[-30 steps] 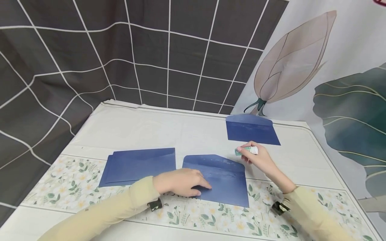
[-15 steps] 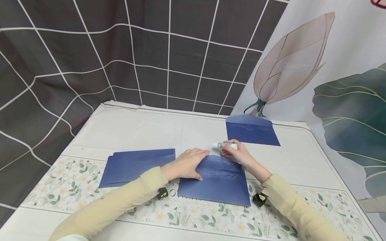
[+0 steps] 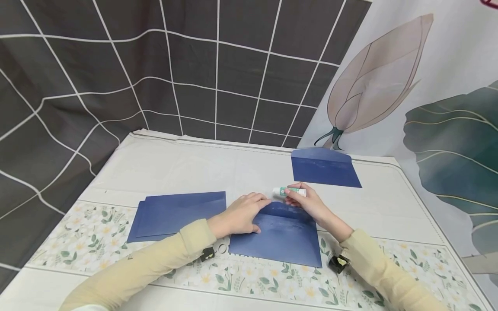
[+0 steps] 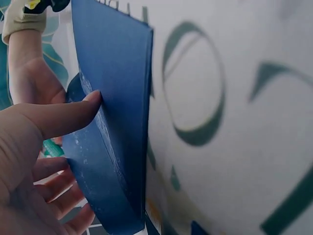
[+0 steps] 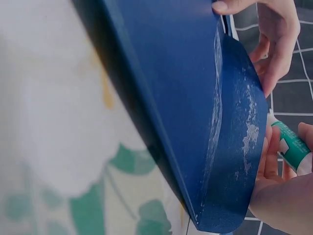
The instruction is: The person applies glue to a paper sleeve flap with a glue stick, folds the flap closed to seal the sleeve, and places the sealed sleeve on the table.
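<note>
A dark blue envelope lies in front of me with its flap tilted up toward the body. Whitish streaks run along the flap and beside the crease. My left hand is at the envelope's left end, thumb resting on the body and extended fingers behind the flap's edge. In my right hand I grip a small green-and-white glue stick, held sideways just beyond the flap. In the right wrist view, the right fingers reach behind the flap's outer edge.
Two overlapping blue envelopes lie to the left, close to my left forearm. Another blue envelope with its flap raised lies at the back right. A floral printed cloth covers the table, with a dark checked curtain behind.
My left hand has shifted from the envelope's lower edge up to the flap's left end. My right hand has come left with the glue stick to the flap, which now tilts up.
</note>
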Available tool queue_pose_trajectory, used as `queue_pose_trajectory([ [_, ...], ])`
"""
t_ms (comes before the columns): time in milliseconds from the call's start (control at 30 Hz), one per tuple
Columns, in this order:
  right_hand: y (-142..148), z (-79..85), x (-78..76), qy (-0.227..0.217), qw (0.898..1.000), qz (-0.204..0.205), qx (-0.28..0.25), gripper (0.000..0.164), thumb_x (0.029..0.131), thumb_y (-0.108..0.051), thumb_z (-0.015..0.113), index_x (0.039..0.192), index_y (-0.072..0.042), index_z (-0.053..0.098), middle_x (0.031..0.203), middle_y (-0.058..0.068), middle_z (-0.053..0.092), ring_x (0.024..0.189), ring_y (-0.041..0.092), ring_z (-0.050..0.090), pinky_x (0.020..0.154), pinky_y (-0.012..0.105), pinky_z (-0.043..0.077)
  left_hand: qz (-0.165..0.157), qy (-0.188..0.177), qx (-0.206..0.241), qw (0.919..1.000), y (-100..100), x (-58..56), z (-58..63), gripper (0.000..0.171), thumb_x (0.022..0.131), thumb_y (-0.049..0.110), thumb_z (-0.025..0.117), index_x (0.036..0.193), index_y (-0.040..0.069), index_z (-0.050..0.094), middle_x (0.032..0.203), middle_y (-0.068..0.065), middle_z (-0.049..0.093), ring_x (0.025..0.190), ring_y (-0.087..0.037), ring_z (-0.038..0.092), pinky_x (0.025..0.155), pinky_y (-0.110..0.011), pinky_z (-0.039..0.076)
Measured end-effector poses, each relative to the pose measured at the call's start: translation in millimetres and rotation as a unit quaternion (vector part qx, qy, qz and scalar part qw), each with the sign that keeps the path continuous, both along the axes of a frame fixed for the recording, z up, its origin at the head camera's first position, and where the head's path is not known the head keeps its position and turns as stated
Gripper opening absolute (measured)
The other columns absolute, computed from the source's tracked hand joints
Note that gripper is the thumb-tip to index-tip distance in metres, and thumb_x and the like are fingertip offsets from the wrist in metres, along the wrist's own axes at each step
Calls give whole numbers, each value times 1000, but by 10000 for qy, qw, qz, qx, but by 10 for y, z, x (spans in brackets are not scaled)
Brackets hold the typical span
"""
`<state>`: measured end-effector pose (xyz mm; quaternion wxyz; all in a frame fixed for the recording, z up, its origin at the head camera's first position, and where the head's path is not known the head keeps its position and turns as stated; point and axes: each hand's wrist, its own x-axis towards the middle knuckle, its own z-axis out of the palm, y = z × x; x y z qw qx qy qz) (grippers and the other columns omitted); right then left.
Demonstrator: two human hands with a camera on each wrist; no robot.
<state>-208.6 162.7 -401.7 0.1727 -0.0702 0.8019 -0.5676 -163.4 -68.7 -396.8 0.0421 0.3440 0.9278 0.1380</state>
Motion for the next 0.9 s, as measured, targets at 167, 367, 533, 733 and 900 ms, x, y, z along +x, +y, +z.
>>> queue_pose_trajectory([
  [167,6,42,98,93,9999,28,63,48,97,-27,57,128,7,44,92,10,69,77,4,66,75,19,55,22,-21,104,9999,4,50,-12,78,76,29,81,142,12,44,139,-3,52,129,-19,48,107,-38,40],
  [367,-5,76,248,84,9999,-26,-51,44,96,-24,58,125,8,46,84,5,68,73,5,65,72,20,55,-50,42,24,10000,13,155,-47,62,84,19,74,139,15,45,140,0,54,129,-17,51,103,-36,42],
  [533,-29,45,359,34,9999,-156,-10,42,95,-24,60,123,6,49,85,7,68,72,6,63,71,20,54,-425,538,-366,9970,25,293,-78,50,92,9,61,140,9,46,139,-4,55,129,-19,52,105,-36,44],
  [733,-58,-48,442,135,9993,-309,188,40,93,-23,63,120,3,53,91,11,68,76,7,64,72,20,54,-797,360,-1106,9900,56,414,-88,54,100,17,47,150,8,31,156,-7,32,145,-21,31,112,-47,37],
  [900,-93,-78,474,-1,9993,-361,99,39,92,-23,64,119,3,53,87,5,69,75,7,65,72,20,54,-896,-148,-1311,9872,76,442,-86,60,102,33,41,155,15,19,162,0,16,149,-15,15,115,-54,29],
])
